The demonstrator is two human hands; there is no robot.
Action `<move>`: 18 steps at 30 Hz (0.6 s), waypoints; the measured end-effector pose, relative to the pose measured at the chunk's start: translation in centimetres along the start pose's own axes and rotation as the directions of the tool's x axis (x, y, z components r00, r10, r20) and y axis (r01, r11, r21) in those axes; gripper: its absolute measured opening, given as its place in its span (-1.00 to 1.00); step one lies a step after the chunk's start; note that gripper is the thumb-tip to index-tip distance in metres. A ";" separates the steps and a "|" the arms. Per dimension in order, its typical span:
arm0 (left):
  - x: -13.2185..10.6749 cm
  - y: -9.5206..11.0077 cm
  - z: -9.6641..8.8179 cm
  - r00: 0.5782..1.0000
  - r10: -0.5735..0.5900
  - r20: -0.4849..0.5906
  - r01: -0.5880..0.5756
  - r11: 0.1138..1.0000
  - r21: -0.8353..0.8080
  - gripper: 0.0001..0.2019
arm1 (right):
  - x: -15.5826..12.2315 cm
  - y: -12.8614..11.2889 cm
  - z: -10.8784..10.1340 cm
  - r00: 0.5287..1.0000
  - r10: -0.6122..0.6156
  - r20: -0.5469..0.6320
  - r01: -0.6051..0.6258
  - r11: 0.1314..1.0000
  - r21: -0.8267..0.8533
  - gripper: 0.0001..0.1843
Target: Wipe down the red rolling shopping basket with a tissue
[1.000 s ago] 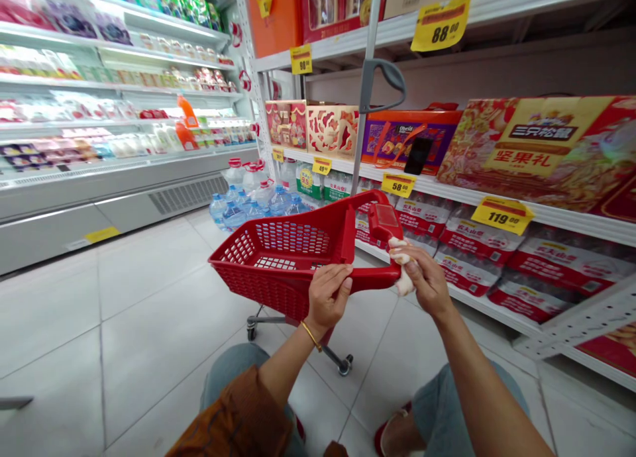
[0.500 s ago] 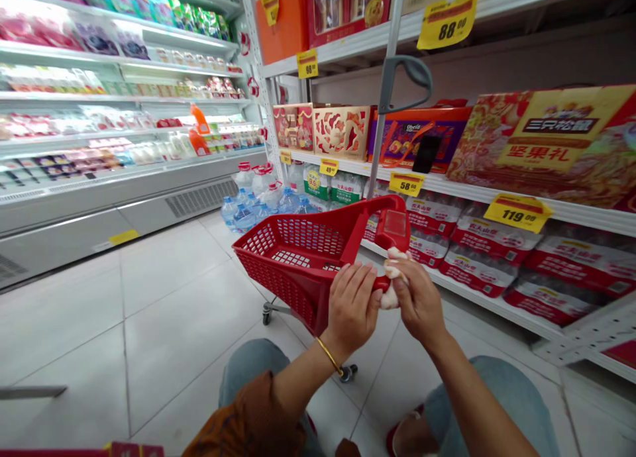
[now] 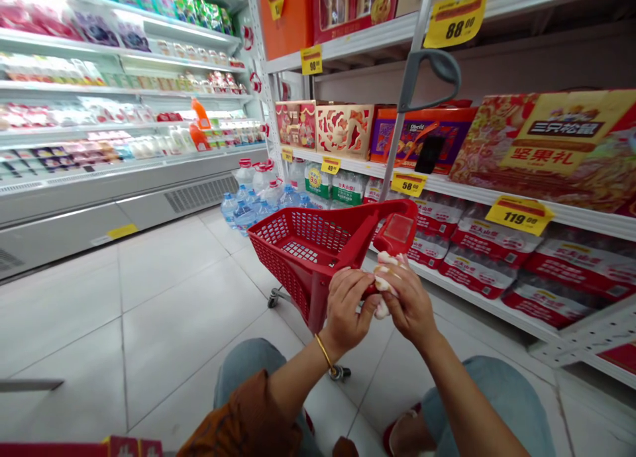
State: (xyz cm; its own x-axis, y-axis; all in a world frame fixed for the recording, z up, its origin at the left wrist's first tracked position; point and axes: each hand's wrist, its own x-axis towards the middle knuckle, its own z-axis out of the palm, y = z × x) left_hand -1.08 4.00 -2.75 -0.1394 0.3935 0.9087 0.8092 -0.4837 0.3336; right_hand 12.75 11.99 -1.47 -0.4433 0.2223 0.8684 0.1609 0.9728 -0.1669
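A small red shopping cart (image 3: 308,245) on wheels stands on the tiled floor in front of me, its grey pull handle (image 3: 427,79) raised. My left hand (image 3: 348,308) is closed around the near rim of the cart. My right hand (image 3: 407,304) is right beside it, closed on a white cloth (image 3: 383,281) pressed against the cart's rim just under the red handle block (image 3: 400,228). My knees in blue jeans show below.
Shelves on the right hold gift boxes (image 3: 541,146), packs of bottled water (image 3: 477,245) and yellow price tags (image 3: 518,213). Large water bottles (image 3: 248,199) stand on the floor behind the cart. A chilled display case (image 3: 109,126) runs along the left. A red box edge (image 3: 99,447) sits at bottom left.
The cart has turned and moved right in view. My right hand with the cloth has slid along the rim toward my left hand, and the two now nearly touch.
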 end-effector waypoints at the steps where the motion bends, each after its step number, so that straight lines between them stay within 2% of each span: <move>1: 0.1 0.0 0.0 1.000 -0.006 -0.013 0.006 1.000 -0.009 -0.77 | 0.1 0.3 0.0 1.000 -0.007 0.007 0.007 1.000 0.010 -0.65; 5: 0.5 0.1 0.1 0.997 -0.035 -0.075 0.034 0.999 -0.019 -0.82 | 0.3 1.4 0.0 0.999 -0.011 0.035 0.010 0.999 0.039 -0.66; 12: 0.5 0.0 0.2 0.992 -0.058 -0.114 0.057 0.998 -0.011 -0.87 | 0.5 4.1 -0.4 0.993 0.116 0.007 -0.116 0.993 0.004 -0.74; 15: 0.3 -0.2 0.1 0.994 -0.044 -0.098 0.045 0.999 0.010 -0.85 | 0.7 3.9 -0.4 0.984 0.173 -0.035 -0.173 0.985 0.001 -0.75; 18: 0.2 -0.3 0.2 0.996 -0.019 -0.086 0.023 0.999 0.047 -0.82 | 0.8 2.3 -0.2 0.978 0.193 -0.074 -0.193 0.981 0.012 -0.74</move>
State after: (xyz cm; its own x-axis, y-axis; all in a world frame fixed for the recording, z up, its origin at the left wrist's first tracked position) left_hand -1.30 4.36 -2.74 -0.2029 0.3342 0.9204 0.8319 -0.4370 0.3420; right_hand 12.92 14.39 -1.11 -0.3370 0.4008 0.8519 0.2328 0.9122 -0.3370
